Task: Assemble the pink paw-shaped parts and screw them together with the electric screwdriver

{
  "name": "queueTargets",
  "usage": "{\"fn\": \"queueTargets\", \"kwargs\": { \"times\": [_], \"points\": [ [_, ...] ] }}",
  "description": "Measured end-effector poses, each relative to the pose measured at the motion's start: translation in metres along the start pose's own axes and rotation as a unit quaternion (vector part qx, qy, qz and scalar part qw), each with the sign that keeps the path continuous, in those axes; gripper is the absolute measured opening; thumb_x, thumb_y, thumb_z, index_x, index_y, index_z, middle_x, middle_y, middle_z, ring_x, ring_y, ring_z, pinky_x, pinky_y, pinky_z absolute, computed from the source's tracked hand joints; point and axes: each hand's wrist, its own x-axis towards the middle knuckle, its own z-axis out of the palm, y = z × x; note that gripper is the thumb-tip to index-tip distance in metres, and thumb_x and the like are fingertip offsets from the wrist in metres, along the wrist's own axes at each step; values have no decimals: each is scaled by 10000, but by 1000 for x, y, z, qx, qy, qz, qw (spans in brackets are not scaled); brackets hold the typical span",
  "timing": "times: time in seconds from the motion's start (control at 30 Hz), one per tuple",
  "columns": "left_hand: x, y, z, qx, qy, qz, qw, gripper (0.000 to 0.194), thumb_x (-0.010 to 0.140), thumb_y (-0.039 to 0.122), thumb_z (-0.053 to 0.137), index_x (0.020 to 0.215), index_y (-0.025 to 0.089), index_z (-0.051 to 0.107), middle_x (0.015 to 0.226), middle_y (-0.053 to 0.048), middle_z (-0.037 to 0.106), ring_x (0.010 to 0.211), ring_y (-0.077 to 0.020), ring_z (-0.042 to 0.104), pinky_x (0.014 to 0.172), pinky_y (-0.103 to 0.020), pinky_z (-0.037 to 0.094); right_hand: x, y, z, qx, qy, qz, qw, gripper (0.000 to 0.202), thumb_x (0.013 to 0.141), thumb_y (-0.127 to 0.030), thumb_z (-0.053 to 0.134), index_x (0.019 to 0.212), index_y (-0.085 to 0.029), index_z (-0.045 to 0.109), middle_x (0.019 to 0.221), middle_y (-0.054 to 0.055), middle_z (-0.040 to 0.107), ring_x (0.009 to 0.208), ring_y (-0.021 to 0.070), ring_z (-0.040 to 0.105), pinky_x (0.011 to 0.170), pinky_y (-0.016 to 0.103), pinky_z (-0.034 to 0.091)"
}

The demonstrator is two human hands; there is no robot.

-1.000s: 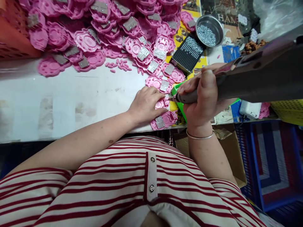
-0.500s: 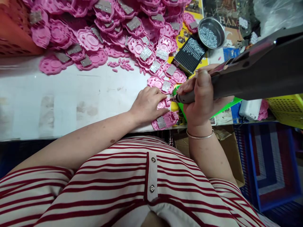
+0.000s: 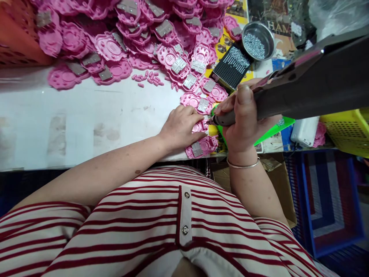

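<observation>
My left hand (image 3: pixel 181 127) lies on the white table with thumb and fingers closed around a pink plastic housing (image 3: pixel 198 126), partly hidden under it. My right hand (image 3: pixel 243 119) grips a dark grey electric screwdriver (image 3: pixel 288 92), which slants in from the right. Its tip meets the right end of that housing; the screw itself is too small to make out. Pink housings with metal plates lie just above (image 3: pixel 196 102) and just below (image 3: pixel 201 147) my left fingers. Beneath my right hand is a bright green tray (image 3: pixel 269 132) with some small screws.
Many pink housings (image 3: pixel 138 23) are heaped at the back, with small pink pieces (image 3: pixel 148 78) before them. A black perforated box (image 3: pixel 229 71) and a metal bowl (image 3: pixel 258 40) hold screws. An orange basket (image 3: pixel 23 34) stands left, a yellow basket (image 3: pixel 346 129) right, blue crates (image 3: pixel 334 200) below.
The screwdriver and my right hand have shifted very slightly left, the tool's rear tipping a little. My left hand stays on the same housing.
</observation>
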Motion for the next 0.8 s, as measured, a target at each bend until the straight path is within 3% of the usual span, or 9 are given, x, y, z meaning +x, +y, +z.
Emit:
{"fn": "queueTargets", "kwargs": {
  "times": [0.4, 0.63, 0.8],
  "points": [
    [0, -1, 0, -16, 9, 5, 1000, 390, 846, 430, 695, 1153, 191, 670, 1037, -78, 602, 970, -260, 509, 844, -390, 397, 1, 1, 1, 16, 36, 2, 999, 180, 802, -417, 736, 821, -250, 674, 615, -57, 542, 409, 64, 453, 378, 230, 432],
    [-5, 2, -1, -17, 29, 16, 999, 301, 908, 441, 624, 1108, 222, 675, 1028, -64, 617, 945, -242, 518, 823, -375, 388, 1, -5, 4, -28, 34, 27, 999, 255, 822, -513, 690, 811, -264, 633, 645, -45, 513, 436, 64, 468, 392, 239, 414],
    [-8, 5, -4, 32, 23, 33, 999, 306, 949, 447, 546, 1110, 226, 685, 1039, -90, 611, 947, -263, 511, 798, -390, 382, 4, -12, 2, 41, 35, 18, 998, 169, 820, -426, 720, 811, -267, 666, 551, -68, 448, 418, 70, 472, 403, 237, 405]
  ]
}}
